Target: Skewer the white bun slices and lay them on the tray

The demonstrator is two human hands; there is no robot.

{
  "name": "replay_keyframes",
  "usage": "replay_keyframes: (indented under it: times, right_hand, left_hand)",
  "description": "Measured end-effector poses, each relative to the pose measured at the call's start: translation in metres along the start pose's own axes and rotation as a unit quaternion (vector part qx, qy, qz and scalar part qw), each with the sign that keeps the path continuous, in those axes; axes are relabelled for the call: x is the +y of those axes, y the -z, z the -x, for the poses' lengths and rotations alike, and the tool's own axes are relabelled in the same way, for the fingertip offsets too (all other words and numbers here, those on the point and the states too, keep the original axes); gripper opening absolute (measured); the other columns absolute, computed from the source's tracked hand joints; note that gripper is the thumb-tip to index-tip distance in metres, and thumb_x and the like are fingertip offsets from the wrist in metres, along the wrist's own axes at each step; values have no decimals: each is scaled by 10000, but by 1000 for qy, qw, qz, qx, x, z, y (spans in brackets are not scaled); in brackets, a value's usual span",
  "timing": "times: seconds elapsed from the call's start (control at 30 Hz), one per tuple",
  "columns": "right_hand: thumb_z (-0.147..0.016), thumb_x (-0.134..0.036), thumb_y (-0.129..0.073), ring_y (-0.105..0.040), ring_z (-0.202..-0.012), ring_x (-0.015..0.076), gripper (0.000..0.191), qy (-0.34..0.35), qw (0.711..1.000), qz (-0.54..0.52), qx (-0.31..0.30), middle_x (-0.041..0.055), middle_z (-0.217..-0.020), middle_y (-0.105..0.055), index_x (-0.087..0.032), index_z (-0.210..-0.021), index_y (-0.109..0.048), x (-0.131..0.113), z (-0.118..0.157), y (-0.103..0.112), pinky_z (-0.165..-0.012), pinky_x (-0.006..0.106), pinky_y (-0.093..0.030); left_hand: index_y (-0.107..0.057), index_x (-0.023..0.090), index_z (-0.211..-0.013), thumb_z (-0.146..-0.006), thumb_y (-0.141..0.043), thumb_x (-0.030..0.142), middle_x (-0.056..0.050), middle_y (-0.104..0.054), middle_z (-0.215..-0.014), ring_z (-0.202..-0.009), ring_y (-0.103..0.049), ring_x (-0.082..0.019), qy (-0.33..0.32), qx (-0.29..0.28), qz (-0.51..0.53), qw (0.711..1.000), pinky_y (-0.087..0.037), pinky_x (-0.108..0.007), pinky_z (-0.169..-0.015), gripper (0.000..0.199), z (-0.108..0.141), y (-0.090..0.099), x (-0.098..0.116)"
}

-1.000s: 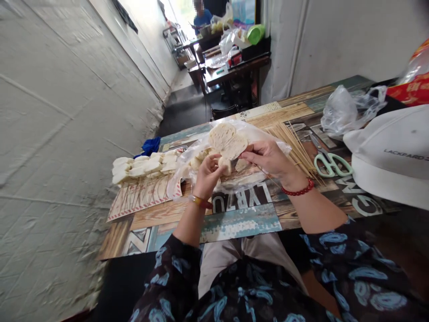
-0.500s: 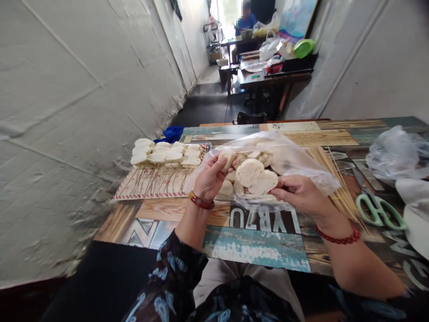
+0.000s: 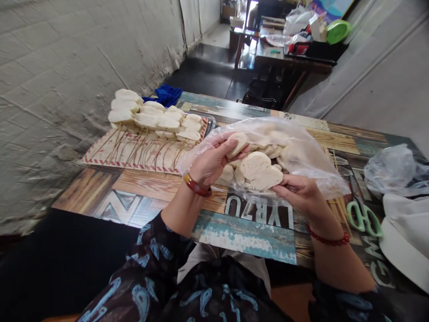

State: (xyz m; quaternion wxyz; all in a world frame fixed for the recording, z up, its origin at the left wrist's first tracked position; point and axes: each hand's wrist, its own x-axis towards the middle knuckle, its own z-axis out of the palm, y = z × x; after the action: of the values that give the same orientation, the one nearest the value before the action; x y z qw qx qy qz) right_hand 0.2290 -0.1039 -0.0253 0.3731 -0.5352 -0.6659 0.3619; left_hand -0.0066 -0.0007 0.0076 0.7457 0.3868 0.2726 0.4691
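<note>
Pinching pale slices (image 3: 257, 170) in left hand (image 3: 214, 162) and right hand (image 3: 303, 195), cloudy bag (image 3: 318, 172) half-hiding more, cap (image 3: 407, 241) cropped

Pale walls (image 3: 73, 58) flank a dark floor (image 3: 209, 67).

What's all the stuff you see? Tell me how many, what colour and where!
Table: one, many-coloured, in front
Held slices: at least two, pale, in the grip of the left hand and right hand
Big bag: one, clear, table's middle
Bagged slices: several, pale, inside it
Skewered slices: many, off-white, left
Striped paper: red and white, left
Cloth: one, blue, far left
Sticks: many, tan, right
Scissors: one pair, green handles, right
Crumpled bag: one, clear, right
Cap: one, white, right edge
Green bowl-like thing: one, far back
Bracelets: two, reddish, one per wrist
Shirt: one, black and blue, bottom
Hands: two, bare, middle
</note>
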Motion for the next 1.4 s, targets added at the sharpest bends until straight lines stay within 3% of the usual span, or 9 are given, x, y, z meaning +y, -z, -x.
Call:
replay_keyframes:
  times: [0.43,0.8,1.23,1.4]
  right_hand:
    - [-879,-380,-705,-577,-621,163,239,-2,1000,-1,7,37,-677,-662,-184,-746,-742,1,-1,-2,-571,274,-470]
    - [-850,-274,-680,-513,-497,117,280,22,1000,21,-4,7,-542,-616,-183,-587,-648,-18,-6,-1,-468,242,-373]
    - [-867,-295,-667,-442,-483,99,254,-20,1000,-5,-9,-14,-531,-556,-163,-651,-684,-11,-5,-6,-453,232,-330]
    - [-859,-293,-658,-480,-515,112,251,-1,1000,0,0,0,-558,-594,-167,-643,-679,-7,-7,-10,-484,238,-361]
  left_hand:
    - [-724,156,-1005,-771,-823,337,-81,-769,-1002,-957,-740,-224,-4,-16,-12,1000,-571,-352,-900,312,-1,3,-5]
    - [-735,164,-978,-750,-835,297,-54,-769,-969,-903,-743,-198,19,-25,11,999,-569,-361,-930,282,-3,4,-9]
    - [-762,149,-956,-692,-877,373,-40,-742,-854,-714,-644,-109,26,-30,-26,999,-487,-217,-677,365,-5,7,-14]
    - [-770,135,-932,-677,-886,402,-39,-722,-823,-703,-612,-103,32,-45,-18,998,-454,-211,-668,387,-4,6,-14]
